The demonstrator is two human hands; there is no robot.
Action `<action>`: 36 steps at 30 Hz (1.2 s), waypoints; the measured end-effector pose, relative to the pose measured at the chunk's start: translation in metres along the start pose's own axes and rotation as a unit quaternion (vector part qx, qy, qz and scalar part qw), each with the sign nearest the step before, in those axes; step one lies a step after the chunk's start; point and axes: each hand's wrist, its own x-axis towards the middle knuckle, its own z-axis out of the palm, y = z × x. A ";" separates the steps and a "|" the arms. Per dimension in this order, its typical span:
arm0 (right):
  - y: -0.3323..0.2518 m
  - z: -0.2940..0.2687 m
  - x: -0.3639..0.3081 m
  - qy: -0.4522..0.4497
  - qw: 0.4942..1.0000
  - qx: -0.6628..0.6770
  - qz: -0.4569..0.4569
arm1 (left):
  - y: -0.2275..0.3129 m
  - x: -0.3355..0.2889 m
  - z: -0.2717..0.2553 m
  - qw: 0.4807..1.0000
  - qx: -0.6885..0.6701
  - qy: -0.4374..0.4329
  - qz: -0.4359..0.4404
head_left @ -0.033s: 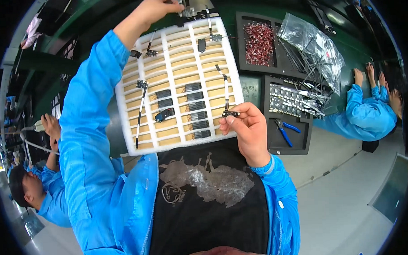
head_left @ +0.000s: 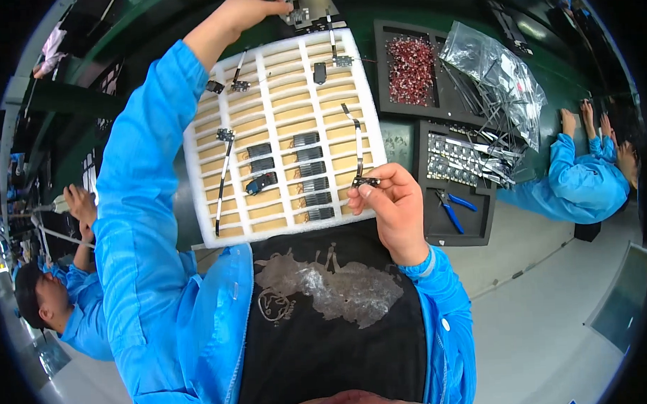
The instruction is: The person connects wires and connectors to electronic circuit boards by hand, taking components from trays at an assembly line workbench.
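Observation:
My right hand point(head_left: 397, 210) pinches a small black circuit board point(head_left: 366, 181) over the near right corner of the white foam tray point(head_left: 191, 164). From that board a black-and-white flex strip point(head_left: 358, 140) runs up over the tray's slots. My left hand point(head_left: 244, 14) reaches past the tray's far edge, fingers closed beside a small metallic part point(head_left: 298, 17) at a metal fixture point(head_left: 320, 1). Whatever its fingertips grip is too small to make out. Among the slots lie several black modules point(head_left: 310, 169), a loose board with a strip point(head_left: 224, 166) and a dark blue-black piece point(head_left: 261, 182).
Right of the foam tray, a dark tray point(head_left: 381, 64) holds many small red parts point(head_left: 410, 67), with a clear plastic bag point(head_left: 493, 71) beside them. A nearer tray point(head_left: 489, 221) carries small boards point(head_left: 454, 158) and blue-handled pliers point(head_left: 452, 213). Co-workers in blue sleeves point(head_left: 583, 182) sit on both sides.
My left hand has shifted very slightly, its fingertips drawing a little back from the metallic part. My right hand stays in place with the circuit board.

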 end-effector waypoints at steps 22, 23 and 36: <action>-0.007 0.013 0.010 0.019 0.999 0.029 0.030 | 0.119 -0.197 0.019 0.910 -0.317 -0.254 -0.083; -0.005 0.013 0.008 0.007 0.999 0.043 0.020 | 0.123 -0.205 0.021 0.907 -0.342 -0.232 -0.077; -0.008 0.020 0.000 -0.009 0.999 0.029 0.020 | 0.127 -0.228 0.038 0.897 -0.379 -0.197 -0.111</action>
